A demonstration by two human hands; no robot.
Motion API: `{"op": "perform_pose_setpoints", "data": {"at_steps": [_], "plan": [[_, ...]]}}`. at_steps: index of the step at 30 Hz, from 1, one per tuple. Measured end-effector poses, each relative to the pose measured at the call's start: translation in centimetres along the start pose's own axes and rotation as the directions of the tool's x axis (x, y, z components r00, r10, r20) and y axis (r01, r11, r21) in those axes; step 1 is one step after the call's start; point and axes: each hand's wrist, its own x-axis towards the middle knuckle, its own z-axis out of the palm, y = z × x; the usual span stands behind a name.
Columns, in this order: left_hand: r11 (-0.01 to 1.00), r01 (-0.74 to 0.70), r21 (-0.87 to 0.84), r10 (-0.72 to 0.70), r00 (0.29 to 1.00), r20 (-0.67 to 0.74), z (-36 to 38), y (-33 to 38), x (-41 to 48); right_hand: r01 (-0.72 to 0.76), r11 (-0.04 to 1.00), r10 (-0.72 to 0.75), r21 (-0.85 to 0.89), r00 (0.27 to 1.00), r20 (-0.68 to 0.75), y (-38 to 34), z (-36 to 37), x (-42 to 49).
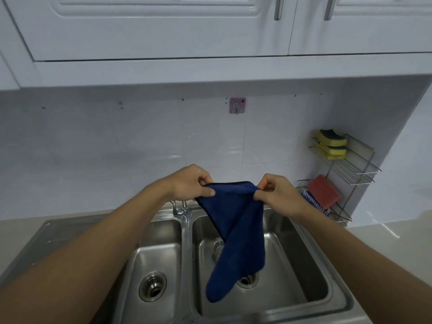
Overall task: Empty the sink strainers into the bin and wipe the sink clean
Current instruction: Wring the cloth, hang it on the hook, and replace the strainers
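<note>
Both hands are raised over a steel double sink (187, 242) set into a pale table (385, 232). The left hand (189, 183) pinches one top corner of a dark blue cloth (236, 230) between thumb and fingers (208, 191); the right hand (278, 195) pinches the other top corner the same way. The top edge is stretched between the two hands, and the rest hangs down in a loose fold over the right basin, its lower end dangling in front of that basin's drain (246, 280) and hiding part of it. The left basin's drain (152, 286) is in plain sight, with a metal ring around it. A tap (183, 211) rises at the back, between the basins, just below the left hand. On the wall to the right hangs a wire rack (350, 169) with yellow sponges (332, 143) on its top shelf and a red sponge (323, 191) on the lower one. A small hook (237, 105) is stuck to the white tiles above the hands.
</note>
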Motion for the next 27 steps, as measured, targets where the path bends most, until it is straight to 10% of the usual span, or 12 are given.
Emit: {"op": "perform_pose_setpoints", "data": {"at_steps": [7, 12, 21, 27], "plan": [[0.984, -0.166, -0.072, 0.155, 0.979, -0.132, 0.5, 3.3, 0.6, -0.044, 0.987, -0.01, 0.155, 0.943, 0.333, -1.8, 1.5, -0.1], [0.999, -0.029, -0.016, 0.029, 1.0, -0.013, -0.4, 1.7, 0.5, 0.045, 0.993, -0.062, 0.113, 0.986, 0.156, -1.7, 0.7, -0.2], [0.738, -0.1, -0.668, -0.036, 0.982, -0.186, 2.1, 0.9, 0.6, -0.02, 0.983, -0.012, 0.181, 0.984, 0.176, -2.0, 0.7, 0.7], [0.8, -0.184, -0.572, 0.031, 0.963, -0.267, 2.5, 2.3, 1.2, -0.033, 0.935, -0.017, 0.354, 0.991, 0.136, -4.0, 0.1, 1.4]]}}
